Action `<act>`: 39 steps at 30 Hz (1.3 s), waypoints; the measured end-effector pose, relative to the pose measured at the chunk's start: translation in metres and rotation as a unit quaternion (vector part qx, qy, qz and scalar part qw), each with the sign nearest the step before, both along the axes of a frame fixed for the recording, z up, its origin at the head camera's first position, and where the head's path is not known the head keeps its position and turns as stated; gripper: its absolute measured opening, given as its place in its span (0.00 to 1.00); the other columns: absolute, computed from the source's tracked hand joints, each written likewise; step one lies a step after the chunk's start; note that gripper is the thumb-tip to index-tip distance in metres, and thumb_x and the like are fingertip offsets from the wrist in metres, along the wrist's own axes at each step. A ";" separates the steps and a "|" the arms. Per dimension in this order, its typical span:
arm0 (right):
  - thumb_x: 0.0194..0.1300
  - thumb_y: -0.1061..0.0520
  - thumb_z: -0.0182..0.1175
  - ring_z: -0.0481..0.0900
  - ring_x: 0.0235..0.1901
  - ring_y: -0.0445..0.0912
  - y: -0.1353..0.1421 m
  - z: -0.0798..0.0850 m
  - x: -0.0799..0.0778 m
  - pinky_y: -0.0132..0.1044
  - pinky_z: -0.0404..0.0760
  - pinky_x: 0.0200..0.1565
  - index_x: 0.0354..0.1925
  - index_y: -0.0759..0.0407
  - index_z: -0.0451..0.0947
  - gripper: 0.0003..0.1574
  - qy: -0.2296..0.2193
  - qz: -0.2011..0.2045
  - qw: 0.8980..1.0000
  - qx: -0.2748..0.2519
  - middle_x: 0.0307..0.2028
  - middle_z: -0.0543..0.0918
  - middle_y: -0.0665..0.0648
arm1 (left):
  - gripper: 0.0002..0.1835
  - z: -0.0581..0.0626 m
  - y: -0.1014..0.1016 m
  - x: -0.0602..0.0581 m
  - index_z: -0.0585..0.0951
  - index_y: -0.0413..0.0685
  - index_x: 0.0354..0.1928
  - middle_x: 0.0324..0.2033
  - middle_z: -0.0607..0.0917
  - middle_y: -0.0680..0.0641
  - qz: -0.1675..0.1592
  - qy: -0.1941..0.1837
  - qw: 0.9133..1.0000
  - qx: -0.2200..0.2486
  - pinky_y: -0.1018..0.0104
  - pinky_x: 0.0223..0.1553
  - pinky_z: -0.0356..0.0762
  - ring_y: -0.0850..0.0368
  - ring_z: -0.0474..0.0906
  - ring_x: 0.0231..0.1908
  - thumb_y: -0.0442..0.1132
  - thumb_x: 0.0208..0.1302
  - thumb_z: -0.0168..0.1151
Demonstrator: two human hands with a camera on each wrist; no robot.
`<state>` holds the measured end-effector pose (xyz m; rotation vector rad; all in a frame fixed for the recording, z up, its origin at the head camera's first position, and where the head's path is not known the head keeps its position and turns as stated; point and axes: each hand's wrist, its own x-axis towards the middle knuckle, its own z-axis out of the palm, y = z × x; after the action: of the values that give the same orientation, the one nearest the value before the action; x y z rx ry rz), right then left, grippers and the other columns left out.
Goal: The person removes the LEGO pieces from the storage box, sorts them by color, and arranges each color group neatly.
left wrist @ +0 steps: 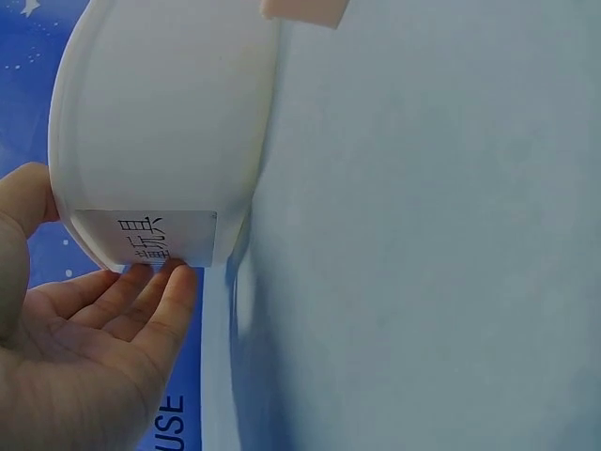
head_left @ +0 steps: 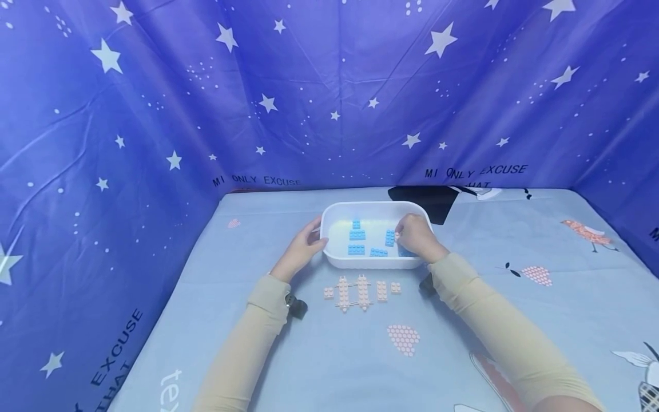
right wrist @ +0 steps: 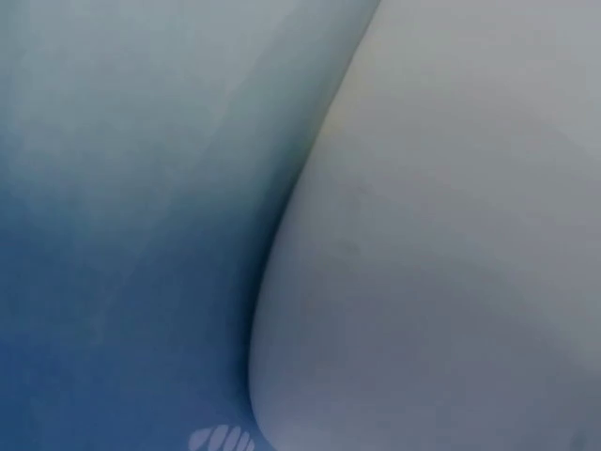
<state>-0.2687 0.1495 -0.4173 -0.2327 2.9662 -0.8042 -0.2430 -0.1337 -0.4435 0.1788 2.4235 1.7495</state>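
A white plastic bin stands on the bed-like surface, with several blue toy bricks lying inside. My left hand grips the bin's left end. In the left wrist view, the thumb of the left hand is at the rim and its fingertips touch the labelled end wall. Over the bin's right side, my right hand reaches in with curled fingers. It seems to pinch a small pale pink brick, mostly hidden by the fingers, beside an upright-lying blue brick. The right wrist view shows only the bin's outer wall.
In front of the bin lies a row of pale pink bricks, including two long pieces with side pegs. A light blue patterned cloth covers the surface. Blue star-printed curtains enclose the back and sides.
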 end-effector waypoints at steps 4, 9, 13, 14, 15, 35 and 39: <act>0.59 0.70 0.58 0.79 0.49 0.61 0.000 0.000 0.000 0.58 0.72 0.63 0.42 0.75 0.81 0.12 -0.008 -0.010 1.000 -0.007 0.45 0.83 0.70 | 0.35 0.000 0.000 0.000 0.59 0.57 0.74 0.72 0.62 0.46 -0.001 -0.001 1.000 -0.002 0.48 0.69 0.66 0.44 0.65 0.69 0.38 0.67 0.59; 0.60 0.68 0.58 0.78 0.50 0.61 0.000 0.002 0.001 0.58 0.72 0.63 0.43 0.74 0.81 0.13 -0.012 -0.021 1.000 -0.018 0.47 0.82 0.70 | 0.35 0.000 0.000 0.000 0.59 0.57 0.74 0.73 0.62 0.47 -0.001 0.001 1.000 -0.007 0.48 0.69 0.65 0.44 0.65 0.69 0.38 0.67 0.58; 0.59 0.68 0.58 0.78 0.47 0.59 0.002 0.003 0.001 0.56 0.76 0.59 0.43 0.74 0.81 0.14 -0.007 -0.029 0.999 -0.033 0.45 0.82 0.70 | 0.35 0.000 0.001 0.000 0.59 0.57 0.74 0.72 0.63 0.46 -0.001 0.003 1.000 -0.007 0.49 0.68 0.66 0.44 0.66 0.68 0.37 0.68 0.58; 0.58 0.67 0.58 0.78 0.45 0.59 0.003 0.004 0.001 0.55 0.77 0.57 0.43 0.74 0.81 0.14 -0.003 -0.029 0.999 -0.034 0.45 0.83 0.69 | 0.35 0.000 0.001 0.000 0.59 0.57 0.74 0.72 0.63 0.46 -0.001 0.004 1.000 -0.006 0.49 0.68 0.67 0.44 0.66 0.68 0.37 0.67 0.58; 0.58 0.67 0.58 0.78 0.44 0.58 0.003 0.004 0.001 0.54 0.78 0.56 0.43 0.73 0.81 0.14 -0.002 -0.030 0.999 -0.037 0.44 0.83 0.69 | 0.35 0.001 0.002 0.000 0.59 0.57 0.74 0.72 0.63 0.45 -0.001 0.003 1.000 -0.006 0.49 0.68 0.67 0.43 0.66 0.68 0.37 0.68 0.58; 0.65 0.60 0.60 0.80 0.50 0.58 0.010 0.034 0.028 0.52 0.79 0.56 0.47 0.68 0.81 0.15 -0.014 -0.009 0.998 -0.067 0.47 0.84 0.67 | 0.34 0.000 0.003 0.002 0.59 0.58 0.74 0.73 0.60 0.47 0.005 -0.006 1.000 -0.020 0.45 0.70 0.63 0.43 0.65 0.68 0.40 0.68 0.58; 0.63 0.58 0.62 0.82 0.47 0.58 0.012 0.043 0.039 0.52 0.80 0.54 0.46 0.66 0.83 0.16 0.013 0.002 0.997 -0.072 0.43 0.86 0.66 | 0.35 0.002 0.002 0.002 0.58 0.57 0.74 0.74 0.60 0.46 0.005 0.001 1.000 -0.029 0.46 0.70 0.63 0.42 0.64 0.69 0.40 0.68 0.57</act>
<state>-0.2298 0.1617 -0.3741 -0.2588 2.9337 -1.0233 -0.2412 -0.1321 -0.4417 0.1615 2.4773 1.6798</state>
